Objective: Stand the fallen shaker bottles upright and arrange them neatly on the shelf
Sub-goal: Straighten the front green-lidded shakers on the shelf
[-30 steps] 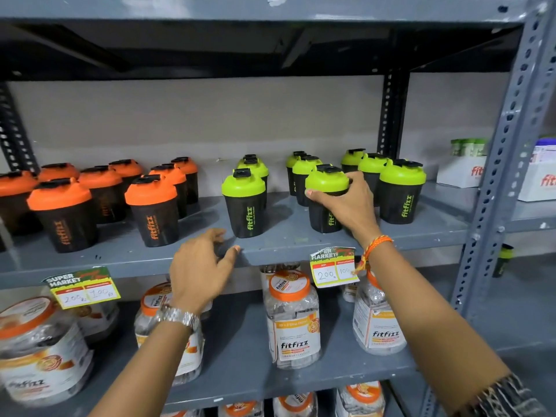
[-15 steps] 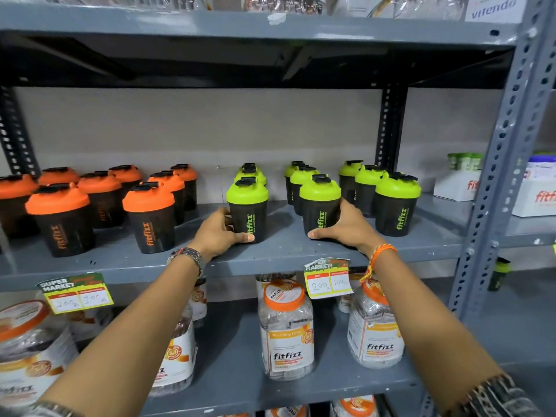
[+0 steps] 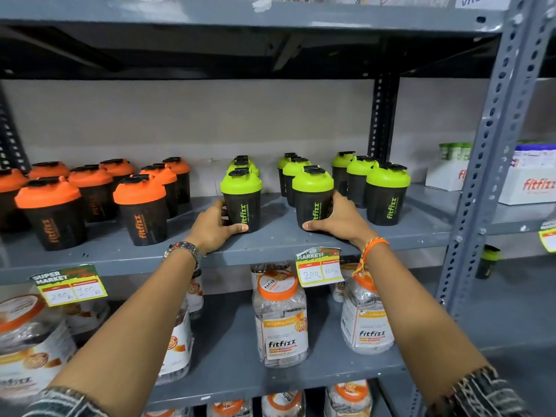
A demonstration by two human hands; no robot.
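Black shaker bottles stand upright on the grey middle shelf (image 3: 270, 245). Several with orange lids (image 3: 140, 210) fill the left part, several with green lids the right part. My left hand (image 3: 212, 228) grips the base of the front green-lidded shaker (image 3: 242, 198) of the left green row. My right hand (image 3: 338, 222) grips the base of the front green-lidded shaker (image 3: 313, 197) of the middle green row. A third front green shaker (image 3: 386, 194) stands free to the right. No shaker on this shelf lies on its side.
Price tags (image 3: 320, 266) hang from the shelf's front edge. Clear fitfizz jars (image 3: 281, 317) with orange lids fill the shelf below. A perforated steel upright (image 3: 493, 145) stands at the right, with white boxes (image 3: 532, 182) beyond it. Another small shaker (image 3: 487, 261) sits low on the right shelf.
My left hand rose from the shelf edge and took hold of the front green shaker. My right hand slid from the lid down to the base of its shaker.
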